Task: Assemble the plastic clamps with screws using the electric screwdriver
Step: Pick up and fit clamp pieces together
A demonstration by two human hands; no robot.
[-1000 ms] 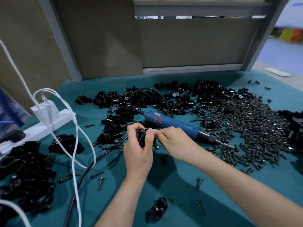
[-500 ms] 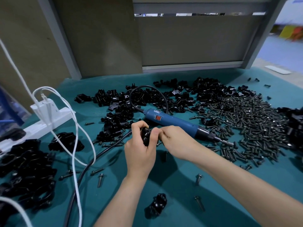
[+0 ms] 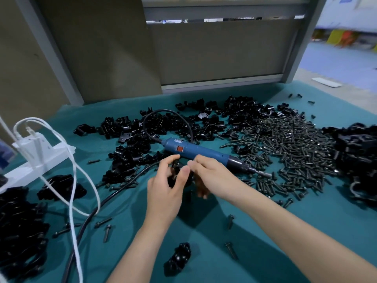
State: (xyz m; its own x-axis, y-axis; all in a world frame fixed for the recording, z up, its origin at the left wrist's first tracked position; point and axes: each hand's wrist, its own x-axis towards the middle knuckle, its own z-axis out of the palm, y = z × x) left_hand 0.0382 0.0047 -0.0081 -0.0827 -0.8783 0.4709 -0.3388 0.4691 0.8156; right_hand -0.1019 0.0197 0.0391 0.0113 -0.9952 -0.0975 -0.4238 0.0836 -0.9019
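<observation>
Quick update from us: the clamp (image 3: 179, 177) is held up off the table (image 3: 130, 213) between both hands, right at 6 o'clock of the screwdriver (image 3: 204, 153). Compared with a second ago, our left hand (image 3: 163, 193) has shifted its grip. The index finger now arches over the top and the thumb presses the front, still holding the clamp. Our right hand (image 3: 214, 176) has its fingers curled in, pinching the clamp's right side. Whether a screw is in there, we can't tell, too blurry. The screwdriver hasn't budged and nobody's touching it, so we reckon this is still hand-fitting, with driving not started. The screws (image 3: 295, 152) are piled at 2 o'clock of our hands.
</observation>
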